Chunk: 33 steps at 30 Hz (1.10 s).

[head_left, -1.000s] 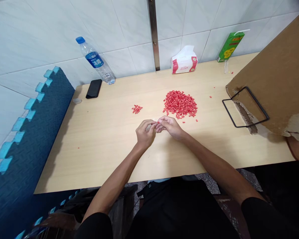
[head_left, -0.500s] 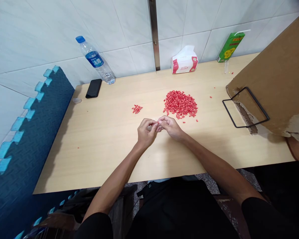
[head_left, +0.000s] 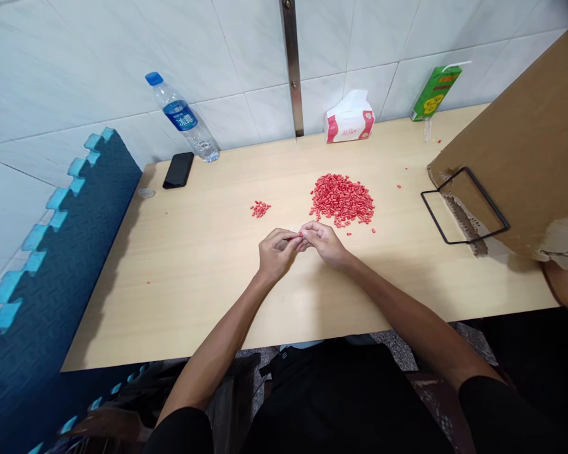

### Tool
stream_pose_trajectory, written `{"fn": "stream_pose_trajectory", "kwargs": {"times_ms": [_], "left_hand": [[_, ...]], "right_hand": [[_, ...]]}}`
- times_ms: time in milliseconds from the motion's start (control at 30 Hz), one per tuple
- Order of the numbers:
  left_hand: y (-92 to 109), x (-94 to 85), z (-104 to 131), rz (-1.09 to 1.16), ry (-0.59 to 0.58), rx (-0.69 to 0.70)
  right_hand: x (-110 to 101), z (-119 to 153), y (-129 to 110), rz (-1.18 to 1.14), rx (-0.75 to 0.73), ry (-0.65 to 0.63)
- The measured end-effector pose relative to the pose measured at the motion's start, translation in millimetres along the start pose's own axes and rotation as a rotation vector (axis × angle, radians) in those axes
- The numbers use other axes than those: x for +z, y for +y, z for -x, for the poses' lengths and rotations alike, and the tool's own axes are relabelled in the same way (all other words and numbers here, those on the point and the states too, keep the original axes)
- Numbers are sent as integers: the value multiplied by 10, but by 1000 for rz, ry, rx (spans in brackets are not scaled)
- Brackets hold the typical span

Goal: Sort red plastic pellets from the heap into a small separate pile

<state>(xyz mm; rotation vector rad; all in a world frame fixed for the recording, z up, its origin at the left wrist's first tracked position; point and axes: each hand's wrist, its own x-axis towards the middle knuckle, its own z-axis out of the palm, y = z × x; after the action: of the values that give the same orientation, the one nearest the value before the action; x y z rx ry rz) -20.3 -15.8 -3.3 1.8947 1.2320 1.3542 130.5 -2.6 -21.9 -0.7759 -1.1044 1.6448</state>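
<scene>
My left hand (head_left: 275,252) and my right hand (head_left: 325,243) meet fingertip to fingertip over the table. Between their pinched fingertips is a small red piece (head_left: 301,234), partly hidden by the fingers. Just beyond my right hand lies a large pile of small red pieces (head_left: 341,198). A much smaller pile of red pieces (head_left: 260,209) sits beyond my left hand. Two loose red pieces rest at the near edge of the large pile.
The wooden table (head_left: 194,271) carries a black phone (head_left: 178,170), a water bottle (head_left: 182,116), a tissue pack (head_left: 350,120) and a green carton (head_left: 434,93). At right stand a cardboard box (head_left: 515,151) and a black wire frame (head_left: 497,205). Another person's arm (head_left: 565,287) shows at the right edge.
The fingers of my left hand have shifted slightly and straightened a little around the fingertip contact. The view has tilted slightly; the piles look the same.
</scene>
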Motion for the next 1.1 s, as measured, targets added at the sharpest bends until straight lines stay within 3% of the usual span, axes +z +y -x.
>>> {"fn": "stream_pose_trajectory", "kwargs": {"times_ms": [1100], "left_hand": [[-73, -2, 2, 41, -19, -11]], "right_hand": [[-9, 21, -10, 64, -46, -39]]}}
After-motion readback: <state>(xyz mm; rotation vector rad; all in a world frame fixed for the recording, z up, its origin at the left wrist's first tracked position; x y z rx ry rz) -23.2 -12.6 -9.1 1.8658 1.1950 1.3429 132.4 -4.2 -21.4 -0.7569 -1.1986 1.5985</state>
